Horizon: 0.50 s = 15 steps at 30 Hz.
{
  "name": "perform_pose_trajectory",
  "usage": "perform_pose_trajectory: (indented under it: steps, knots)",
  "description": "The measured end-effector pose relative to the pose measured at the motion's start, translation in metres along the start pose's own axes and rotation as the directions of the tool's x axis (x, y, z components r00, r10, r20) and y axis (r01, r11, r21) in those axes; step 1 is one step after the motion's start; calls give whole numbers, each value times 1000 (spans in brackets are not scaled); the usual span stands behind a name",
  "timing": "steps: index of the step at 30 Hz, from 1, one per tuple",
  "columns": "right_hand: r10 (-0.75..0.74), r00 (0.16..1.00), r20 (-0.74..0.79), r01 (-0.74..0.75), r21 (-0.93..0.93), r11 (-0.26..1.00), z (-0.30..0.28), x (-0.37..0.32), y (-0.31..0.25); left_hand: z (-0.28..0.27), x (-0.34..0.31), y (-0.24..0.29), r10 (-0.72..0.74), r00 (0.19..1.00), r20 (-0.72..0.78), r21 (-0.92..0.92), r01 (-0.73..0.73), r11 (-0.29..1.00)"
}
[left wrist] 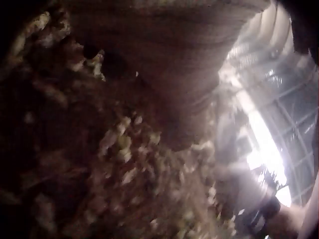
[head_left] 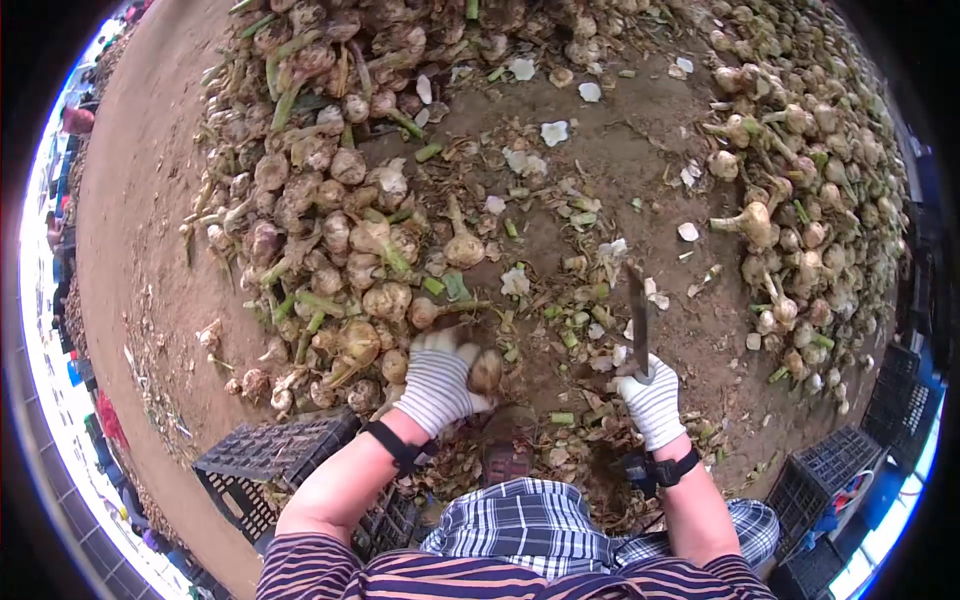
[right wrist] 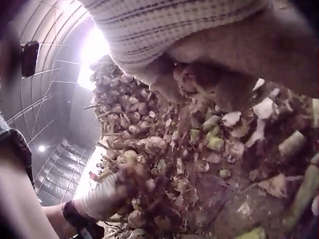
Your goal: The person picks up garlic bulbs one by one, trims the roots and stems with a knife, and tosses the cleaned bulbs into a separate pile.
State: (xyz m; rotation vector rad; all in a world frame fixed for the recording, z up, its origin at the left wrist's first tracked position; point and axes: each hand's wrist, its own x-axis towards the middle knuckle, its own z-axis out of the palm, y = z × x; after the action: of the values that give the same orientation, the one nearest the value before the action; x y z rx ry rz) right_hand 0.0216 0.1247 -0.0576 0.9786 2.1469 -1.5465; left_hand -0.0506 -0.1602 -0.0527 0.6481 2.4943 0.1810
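Note:
My left hand, in a white glove with dark stripes, is at the near edge of the heap of garlic. A brownish garlic bulb sits between its thumb and fingers. Another bulb, its stem pointing right, lies just beyond the fingertips. To the right, my gloved right hand grips a knife by the handle, its dark blade pointing away from me. The left wrist view is dark and blurred. From the right wrist, the left glove shows low among the bulbs.
Garlic with stems is heaped on the left and along the right. Cut stem pieces and pale peelings litter the dirt floor between. Black plastic crates stand at near left and near right.

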Motion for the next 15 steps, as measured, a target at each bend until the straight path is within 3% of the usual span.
perform_pose_trajectory:
  steps: [1,2,3,4,5,8,9,10,11,12,14,15]
  knots:
    - [-39,998,49,44,-99,994,-2,0,-7,-6,9,0,-88,993,-76,-154,76,985]
    - [-70,992,104,90,-197,976,-4,-1,-15,-21,15,2,-101,965,-244,-264,34,964]
    - [-146,980,133,172,-213,962,-4,-4,-30,-15,22,-5,-197,964,-176,-594,56,802]
    - [-148,982,121,171,-213,962,-2,-6,-39,-8,30,-11,-260,963,-76,-842,78,533]
    - [-266,950,165,307,-331,892,0,-6,-47,-16,37,-6,-172,985,5,-984,35,177]
    - [-476,821,315,568,-541,621,5,-10,-78,-46,45,12,-79,997,-27,-996,-20,90]
    - [-485,806,339,587,-559,586,9,-9,-84,-39,51,4,63,998,6,-979,-7,202]
    - [-490,792,365,606,-575,550,12,-9,-88,-37,50,9,77,997,10,-979,-6,202]
    - [-486,798,355,596,-581,555,14,-10,-91,-49,48,23,-38,981,188,-970,180,-165]
    - [-482,792,375,606,-585,540,16,-10,-94,-55,46,31,-81,917,391,-801,296,-520]
    - [-477,786,392,613,-590,526,21,-12,-97,-25,51,23,-61,911,409,-750,297,-591]
    - [-479,788,386,611,-582,536,25,-14,-97,-17,47,23,-114,968,224,-943,185,-277]
